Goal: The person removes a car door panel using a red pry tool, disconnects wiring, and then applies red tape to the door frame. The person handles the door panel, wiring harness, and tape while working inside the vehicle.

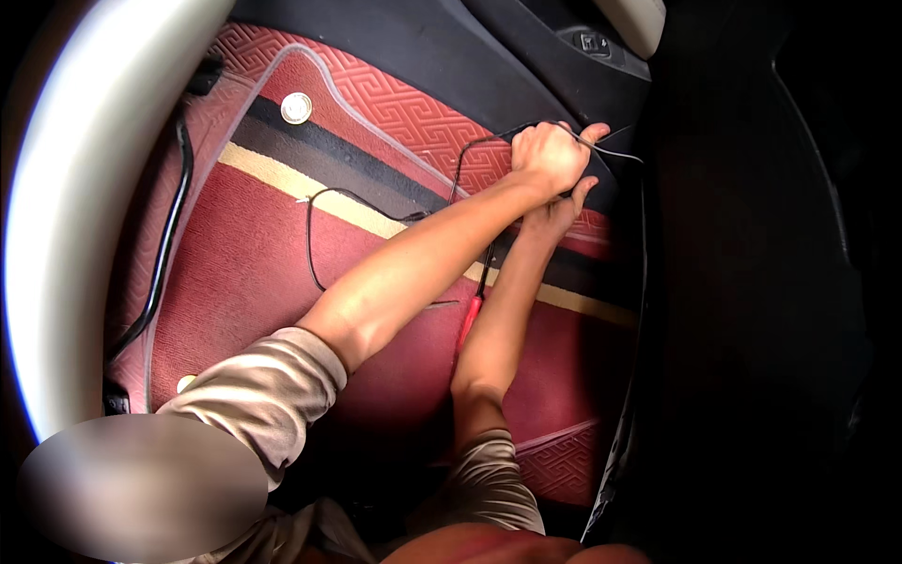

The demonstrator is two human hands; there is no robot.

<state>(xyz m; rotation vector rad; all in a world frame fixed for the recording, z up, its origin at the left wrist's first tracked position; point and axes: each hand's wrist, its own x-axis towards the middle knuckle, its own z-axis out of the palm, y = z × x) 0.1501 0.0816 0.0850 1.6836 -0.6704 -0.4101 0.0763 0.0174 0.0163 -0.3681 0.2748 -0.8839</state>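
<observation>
My left hand (550, 155) is closed in a fist at the dark plastic trim (526, 75), thumb out, gripping a thin cable (615, 151). Just below it my right hand (561, 211) has its thumb raised; its fingers are curled and partly hidden, and I cannot make out what they hold. A black cable (484, 277) runs down from near my right hand to a red handle (471, 318) lying on the mat beside my right forearm. More thin dark wire (311, 244) loops over the striped red mat (225, 235).
I see a car's interior floor, with patterned red lining (423, 108) and a round fastener (296, 108) on the mat. A pale curved panel (75, 188) and black bar (174, 226) border the left; the trim carries a small switch panel (594, 42). Deep shadow covers the right side.
</observation>
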